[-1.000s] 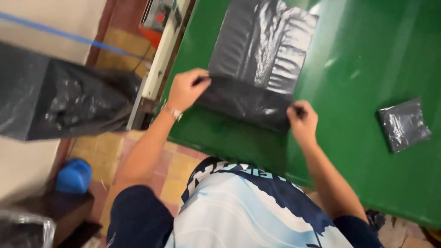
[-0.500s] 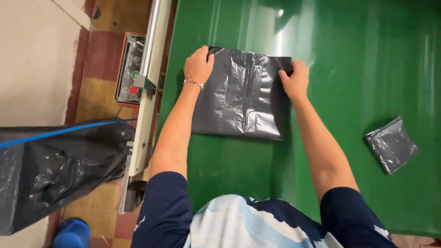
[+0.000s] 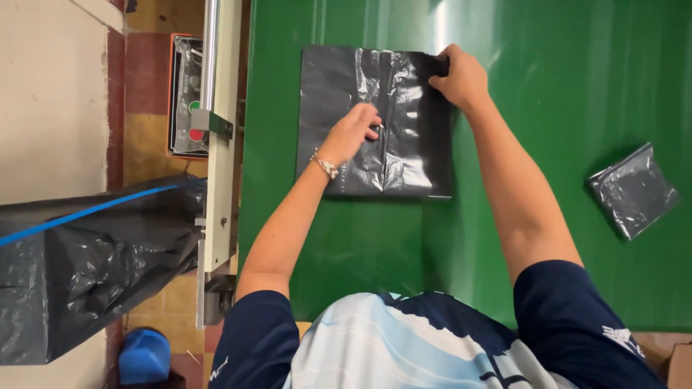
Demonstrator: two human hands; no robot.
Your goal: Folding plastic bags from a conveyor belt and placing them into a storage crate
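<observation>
- Black plastic bag (image 3: 375, 122): lay flat and crinkled on the green surface (image 3: 577, 86), near its left edge, in front of the person.
- Left hand (image 3: 353, 133): rested on the middle of the bag, fingers curled, fingertips pinching a fold of the film; a bracelet (image 3: 324, 164) showed at the wrist.
- Right hand (image 3: 458, 75): sat at the bag's upper right corner, fingers closed over the edge of the film there.
- Folded black bag (image 3: 633, 189): a small, glossy packet, tilted, lay on the same surface well apart to the right, untouched.
- Control box (image 3: 186, 97): stood beyond the surface's left edge, beside a pale metal rail (image 3: 220, 130), with a red and a green button.
- Large black sack (image 3: 86, 266): stood at lower left on the floor, a blue stripe across it.
- Blue object (image 3: 144, 355): lay on the floor below the sack; kind could not be told.
</observation>
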